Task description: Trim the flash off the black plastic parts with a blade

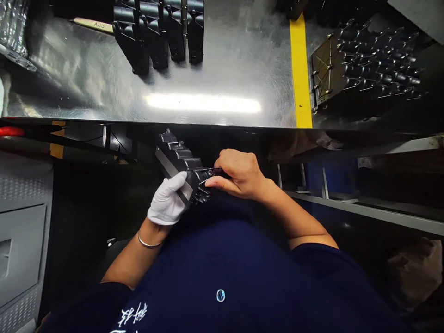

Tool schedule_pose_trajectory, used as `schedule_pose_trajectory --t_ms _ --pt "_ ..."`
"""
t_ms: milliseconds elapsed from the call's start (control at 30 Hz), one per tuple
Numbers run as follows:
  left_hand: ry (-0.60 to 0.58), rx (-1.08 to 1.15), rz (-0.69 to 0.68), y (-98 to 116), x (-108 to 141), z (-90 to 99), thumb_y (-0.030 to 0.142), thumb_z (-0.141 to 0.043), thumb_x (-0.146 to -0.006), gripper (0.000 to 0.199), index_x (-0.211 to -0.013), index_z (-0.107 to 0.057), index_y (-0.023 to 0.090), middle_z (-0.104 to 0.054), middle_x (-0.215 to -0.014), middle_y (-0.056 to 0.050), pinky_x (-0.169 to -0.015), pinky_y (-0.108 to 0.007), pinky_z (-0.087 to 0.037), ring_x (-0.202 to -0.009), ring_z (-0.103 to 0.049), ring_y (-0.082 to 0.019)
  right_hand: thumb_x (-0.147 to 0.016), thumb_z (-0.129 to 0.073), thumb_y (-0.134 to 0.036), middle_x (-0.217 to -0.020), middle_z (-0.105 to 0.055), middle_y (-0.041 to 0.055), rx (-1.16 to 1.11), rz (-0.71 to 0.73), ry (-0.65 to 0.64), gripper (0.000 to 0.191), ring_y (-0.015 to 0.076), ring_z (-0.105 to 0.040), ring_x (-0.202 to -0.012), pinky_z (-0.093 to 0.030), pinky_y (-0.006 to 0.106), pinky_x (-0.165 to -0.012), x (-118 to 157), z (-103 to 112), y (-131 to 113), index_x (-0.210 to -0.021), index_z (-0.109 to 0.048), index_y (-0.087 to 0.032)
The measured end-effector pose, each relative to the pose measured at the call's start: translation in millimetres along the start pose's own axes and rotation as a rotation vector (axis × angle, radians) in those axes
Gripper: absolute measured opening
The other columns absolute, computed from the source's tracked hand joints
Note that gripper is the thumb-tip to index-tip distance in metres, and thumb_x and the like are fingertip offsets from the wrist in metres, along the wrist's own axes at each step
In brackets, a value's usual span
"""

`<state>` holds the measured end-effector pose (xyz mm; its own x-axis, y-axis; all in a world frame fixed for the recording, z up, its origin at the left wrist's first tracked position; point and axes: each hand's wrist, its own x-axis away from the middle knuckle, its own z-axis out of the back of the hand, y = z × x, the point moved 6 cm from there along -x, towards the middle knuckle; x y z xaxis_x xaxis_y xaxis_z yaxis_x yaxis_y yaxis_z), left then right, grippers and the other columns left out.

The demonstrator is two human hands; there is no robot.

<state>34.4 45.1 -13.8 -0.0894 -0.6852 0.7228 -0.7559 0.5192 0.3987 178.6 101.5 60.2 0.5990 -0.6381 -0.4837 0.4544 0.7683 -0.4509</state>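
Gloved left hand (167,202) grips black plastic part (180,164) below tabletop (208,101) near edge; bare right hand (239,175) pinches small tool at its end—keep part steady, work w/ light strokes.

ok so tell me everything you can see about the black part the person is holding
The black part is a long moulded piece, plastic by its look, with a row of raised ribbed blocks on top and a pale flat strip along its lower edge. It is held below the table edge, tilted, its far end up and to the left. The gloved left hand grips its near end from beneath; the bare right hand pinches a small dark fitting at that end.
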Motion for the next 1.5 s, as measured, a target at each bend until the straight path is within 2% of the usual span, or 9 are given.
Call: schedule_pose_trajectory --t_ms 233,433,567,667,800,967,1233,1367,1500 --pt "0.017 0.058 0.028 -4 2 -5.2 0.011 -0.059 -0.087 0.015 -0.090 -0.073 0.016 -0.077 -0.083 -0.003 -0.099 -0.029 -0.054 -0.090 -0.074 -0.017 -0.097 -0.042 -0.059 -0.058 -0.045 -0.0013 0.062 0.023 -0.027 0.053 0.0112 -0.039 -0.056 -0.024 0.027 -0.054 2 -1 -1 -0.063 -0.052 -0.019" --pt "0.051 0.069 0.023 -3 6 -4.8 0.010 -0.056 -0.090 0.031 -0.117 -0.069 0.019 -0.078 -0.086 0.000 -0.099 -0.026 -0.055 -0.090 -0.075 -0.015 -0.096 -0.038 -0.063 -0.060 -0.049 -0.0001 0.073 -0.060 -0.061 0.055 0.0123 -0.042 -0.059 -0.027 0.028 -0.056 2 -1 6 -0.068 -0.055 -0.018" --pt "0.117 0.177 0.108 -5 8 -6.3 0.010 -0.045 -0.096 0.032 -0.118 -0.068 0.016 -0.078 -0.082 0.000 -0.087 -0.019 -0.058 -0.082 -0.075 -0.011 -0.098 -0.039 -0.059 -0.058 -0.048 -0.0006 0.079 -0.059 -0.135 0.055 0.0112 -0.041 -0.056 -0.022 0.029 -0.053 3 -5 7 -0.062 -0.050 -0.019" --pt "0.155 0.240 0.152 -4 9 -6.7 0.011 -0.041 -0.099 0.032 -0.116 -0.068 0.017 -0.076 -0.073 0.002 -0.078 -0.012 -0.057 -0.079 -0.074 -0.009 -0.103 -0.029 -0.053 -0.060 -0.050 0.0001 -0.034 -0.075 -0.175 0.056 0.0110 -0.044 -0.057 -0.027 0.027 -0.055 3 -5 9 -0.065 -0.052 -0.019" --pt "0.134 0.181 0.139 2 9 -1.5 0.018 -0.046 -0.099 0.031 -0.121 -0.067 0.020 -0.078 -0.087 0.001 -0.081 -0.014 -0.056 -0.091 -0.074 -0.011 -0.105 -0.026 -0.041 -0.068 -0.057 0.0012 -0.110 -0.111 -0.116 0.047 0.0111 -0.051 -0.062 -0.035 0.025 -0.062 -3 5 13 -0.081 -0.059 -0.018" --pt "0.138 0.130 0.124 3 14 1.7 0.019 -0.051 -0.097 0.031 -0.123 -0.066 0.024 -0.079 -0.098 0.001 -0.083 -0.015 -0.057 -0.096 -0.073 -0.012 -0.103 -0.035 -0.043 -0.063 -0.054 0.0000 -0.032 -0.063 -0.177 0.048 0.0107 -0.050 -0.061 -0.030 0.027 -0.059 -10 5 15 -0.069 -0.059 -0.018" --pt "0.134 0.149 0.102 3 18 -6.7 0.019 -0.053 -0.095 0.024 -0.109 -0.071 0.022 -0.079 -0.094 0.002 -0.085 -0.015 -0.057 -0.104 -0.072 -0.013 -0.102 -0.032 -0.051 -0.059 -0.050 -0.0004 0.021 -0.029 -0.196 0.055 0.0098 -0.047 -0.057 -0.026 0.027 -0.056 -17 5 17 -0.068 -0.060 -0.018" --pt "0.188 0.182 0.114 4 19 -5.5 0.018 -0.049 -0.097 0.026 -0.109 -0.072 0.021 -0.079 -0.098 0.002 -0.089 -0.015 -0.056 -0.111 -0.069 -0.013 -0.102 -0.032 -0.051 -0.058 -0.050 -0.0001 0.072 -0.048 -0.209 0.057 0.0099 -0.046 -0.056 -0.023 0.028 -0.054 -18 7 16 -0.065 -0.060 -0.018" --pt "0.155 0.144 0.099 6 18 -2.5 0.017 -0.051 -0.096 0.024 -0.107 -0.072 0.019 -0.078 -0.095 0.000 -0.090 -0.016 -0.056 -0.115 -0.067 -0.015 -0.101 -0.035 -0.051 -0.059 -0.053 0.0003 0.006 -0.031 -0.261 0.055 0.0098 -0.048 -0.056 -0.024 0.027 -0.055 -19 7 16 -0.064 -0.059 -0.018"
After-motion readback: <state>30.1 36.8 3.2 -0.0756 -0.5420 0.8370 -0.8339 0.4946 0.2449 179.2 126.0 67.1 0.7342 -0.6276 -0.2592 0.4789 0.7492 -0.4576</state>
